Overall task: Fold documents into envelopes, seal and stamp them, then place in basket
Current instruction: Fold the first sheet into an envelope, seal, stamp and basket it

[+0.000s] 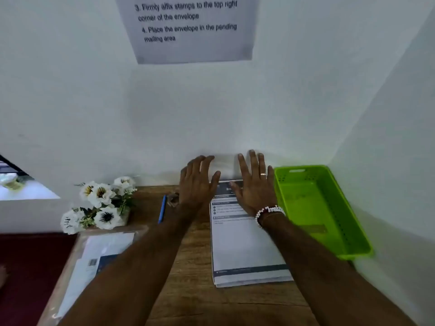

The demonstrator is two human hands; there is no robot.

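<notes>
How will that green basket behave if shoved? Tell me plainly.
The green basket looks like thin perforated plastic with nothing visible inside, so probably light and easy to slide. Its low, wide shape should resist tipping, though the walls may flex.

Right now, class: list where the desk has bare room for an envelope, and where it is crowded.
Bare wood in front of the papers, and a strip between papers and pen. Crowded: flowers back left, pile front left, basket right.

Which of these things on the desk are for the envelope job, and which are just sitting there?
For the job: stack of printed documents, green basket, instruction sheet on the wall, probably the clear packet of papers.
Just lying about: white flowers, blue pen.
</notes>
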